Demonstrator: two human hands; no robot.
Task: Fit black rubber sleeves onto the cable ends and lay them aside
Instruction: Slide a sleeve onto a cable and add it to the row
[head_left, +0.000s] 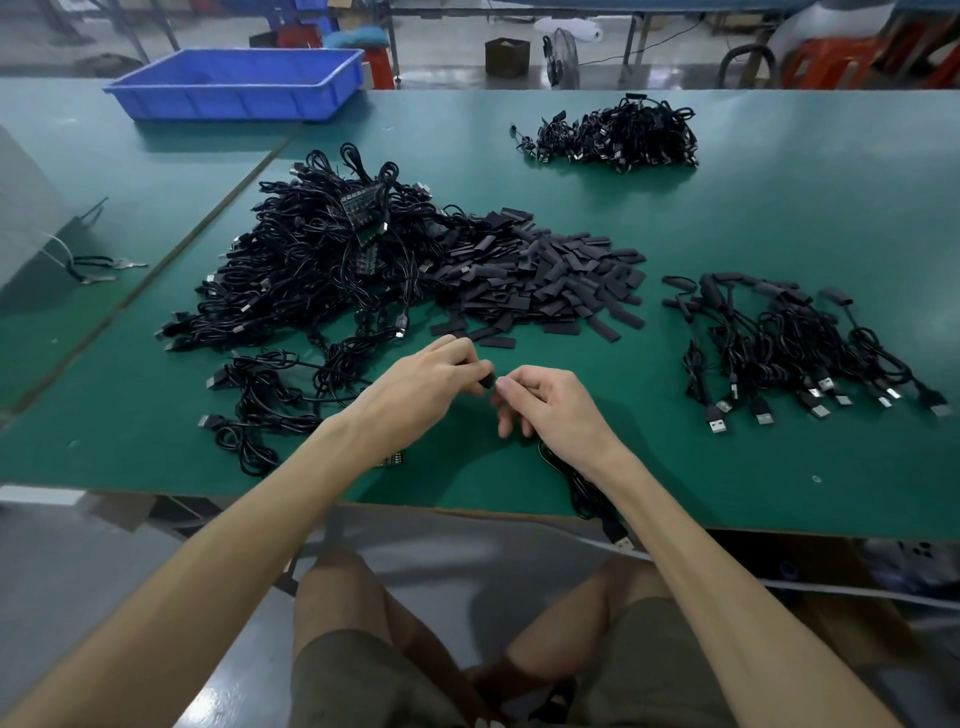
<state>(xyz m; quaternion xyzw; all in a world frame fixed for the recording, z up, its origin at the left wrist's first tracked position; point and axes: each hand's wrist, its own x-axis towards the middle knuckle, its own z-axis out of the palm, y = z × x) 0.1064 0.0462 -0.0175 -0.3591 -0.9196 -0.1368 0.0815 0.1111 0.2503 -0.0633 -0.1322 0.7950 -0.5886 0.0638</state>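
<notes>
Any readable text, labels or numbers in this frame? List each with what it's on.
No text can be read.
Blue bin: no label showing.
Green circuit boards in the cable pile: any marking too small to read.
Brown box at the back: blurred, nothing legible.
Sleeve in the left hand, cable in the right hand: plain black, no print visible.

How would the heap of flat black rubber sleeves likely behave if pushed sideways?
Probably it scatters rather than shifting whole: the flat black rubber sleeves lie loose, overlapping. Being flat strips, they would likely slide on the green table mat, not roll.
</notes>
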